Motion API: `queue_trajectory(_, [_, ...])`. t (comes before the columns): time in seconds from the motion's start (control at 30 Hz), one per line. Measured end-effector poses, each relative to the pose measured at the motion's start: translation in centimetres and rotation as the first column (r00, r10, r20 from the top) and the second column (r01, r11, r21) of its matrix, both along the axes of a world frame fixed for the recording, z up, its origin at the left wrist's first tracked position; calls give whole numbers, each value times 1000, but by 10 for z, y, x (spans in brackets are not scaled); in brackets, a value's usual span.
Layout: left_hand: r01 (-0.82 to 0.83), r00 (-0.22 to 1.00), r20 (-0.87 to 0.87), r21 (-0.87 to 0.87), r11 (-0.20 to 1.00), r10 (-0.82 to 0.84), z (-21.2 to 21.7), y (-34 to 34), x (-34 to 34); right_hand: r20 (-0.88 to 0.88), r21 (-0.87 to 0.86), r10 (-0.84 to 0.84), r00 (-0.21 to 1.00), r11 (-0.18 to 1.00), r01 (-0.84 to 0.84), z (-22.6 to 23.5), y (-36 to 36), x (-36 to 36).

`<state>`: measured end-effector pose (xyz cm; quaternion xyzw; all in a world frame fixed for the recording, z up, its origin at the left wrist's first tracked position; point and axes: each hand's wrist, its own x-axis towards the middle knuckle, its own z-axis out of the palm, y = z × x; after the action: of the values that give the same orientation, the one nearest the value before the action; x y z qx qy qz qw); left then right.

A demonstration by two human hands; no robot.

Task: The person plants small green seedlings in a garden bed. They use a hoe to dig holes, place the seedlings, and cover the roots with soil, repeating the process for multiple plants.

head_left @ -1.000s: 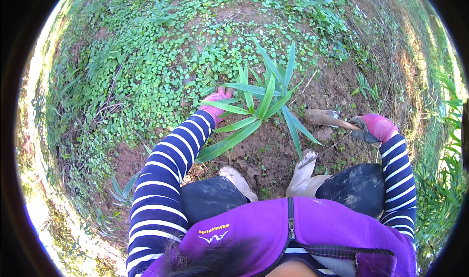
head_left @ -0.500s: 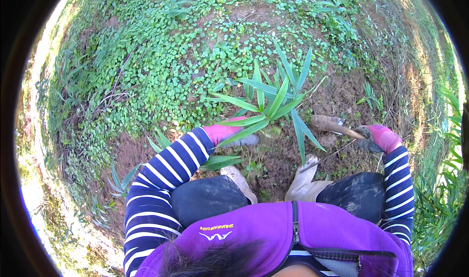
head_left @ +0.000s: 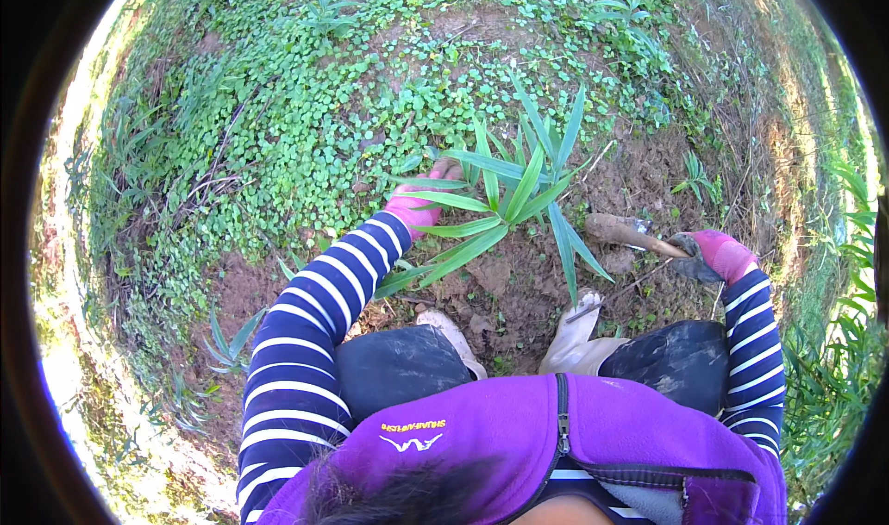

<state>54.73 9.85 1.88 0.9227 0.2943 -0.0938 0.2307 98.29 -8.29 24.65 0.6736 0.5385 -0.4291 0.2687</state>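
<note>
Left hand (head_left: 417,213) partly covered by leaves of green plant (head_left: 524,190); finger opening and any hold can't be told. Plant seen mid-frame, between the hands. Wooden-handled tool (head_left: 639,239) gripped by right hand (head_left: 711,255), fingers curled tight round handle.

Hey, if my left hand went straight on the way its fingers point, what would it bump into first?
Your left hand would probably meet the long leaves of the green plant just ahead; how far they hang above the ground is unclear.
</note>
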Motion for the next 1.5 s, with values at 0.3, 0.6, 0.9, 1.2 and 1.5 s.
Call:
queue_trajectory(0.3, [55, 996, 86, -349, 935, -27, 19, 34, -4, -122, 76, -46, 992, 996, 56, -12, -12, 14])
queue_trajectory(0.6, [388, 919, -50, -65, 919, -392, 4, -113, 9, -53, 141, 115, 992, 984, -107, -12, -5, 12])
queue_trajectory(0.9, [159, 987, 146, -766, 622, -72, 45, -64, 10, -103, 109, 21, 994, 994, -10, -17, -12, 21])
queue_trajectory(1.2, [-182, 950, 250, -44, 982, 187, 121, 5, -53, -14, 122, 182, 983, 976, -179, -36, -1, 18])
queue_trajectory(1.5, [-228, -153, 101, -971, 64, 983, 209, -57, -152, 247, -127, 387, 889, 922, -366, -76, 44, 8])
